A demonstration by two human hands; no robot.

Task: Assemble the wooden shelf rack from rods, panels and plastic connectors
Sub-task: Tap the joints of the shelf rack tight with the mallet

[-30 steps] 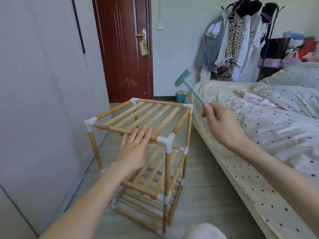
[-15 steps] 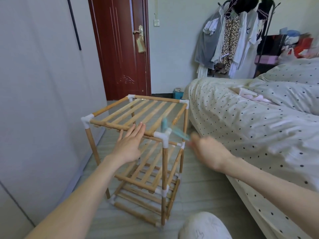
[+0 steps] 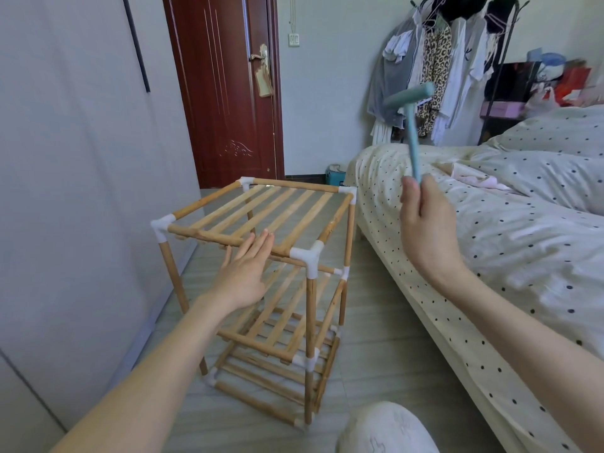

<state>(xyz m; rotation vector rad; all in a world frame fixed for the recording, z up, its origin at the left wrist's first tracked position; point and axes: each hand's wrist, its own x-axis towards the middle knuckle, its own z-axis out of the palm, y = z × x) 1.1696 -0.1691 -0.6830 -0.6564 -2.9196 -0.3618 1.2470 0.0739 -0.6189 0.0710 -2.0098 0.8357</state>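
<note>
The wooden shelf rack [image 3: 261, 279] stands upright on the floor, three slatted tiers joined by white plastic connectors. My left hand [image 3: 246, 273] lies flat with straight fingers on the front rod of the top tier. To its right is the front corner connector [image 3: 309, 256]. My right hand [image 3: 425, 223] is raised above and to the right of that corner and grips the handle of a light teal plastic mallet [image 3: 410, 107], whose head points up and is blurred.
A bed [image 3: 490, 240] with dotted bedding runs along the right, close to the rack. A grey wardrobe wall [image 3: 65, 191] stands on the left, a dark red door [image 3: 225, 89] behind. A clothes rack [image 3: 441, 67] stands at the back. My knee [image 3: 385, 429] shows at the bottom.
My right hand swung the mallet down onto the front corner connector, then lifted it high again. My left hand stayed flat on the top tier.
</note>
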